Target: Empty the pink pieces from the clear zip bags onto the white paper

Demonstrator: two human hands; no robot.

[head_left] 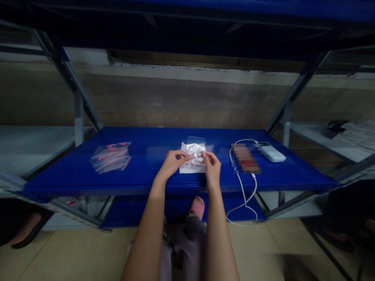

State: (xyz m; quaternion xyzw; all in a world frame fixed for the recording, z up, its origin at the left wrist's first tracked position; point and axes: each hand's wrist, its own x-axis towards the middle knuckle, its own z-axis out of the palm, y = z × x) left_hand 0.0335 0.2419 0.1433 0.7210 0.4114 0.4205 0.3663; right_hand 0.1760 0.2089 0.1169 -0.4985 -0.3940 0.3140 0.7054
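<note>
A clear plastic bag [195, 147] lies over a white sheet [191, 169] in the middle of the blue shelf. Small reddish pieces show on the sheet, too small to name. My left hand [175, 160] pinches the bag at its left side, thumb and fingertips together. At the right side my right hand [211, 163] also pinches the bag. Off to the left, several clear zip bags [113, 159] with pink-red items inside lie in an overlapping pile, apart from both hands.
The blue shelf [158, 136] has an upper shelf above it and metal posts on both sides. At the right lie a blurred-out phone-like object [246, 159], a white power bank [272, 152] and a white cable [242, 191] that hangs over the front edge. Other people's feet show at both sides.
</note>
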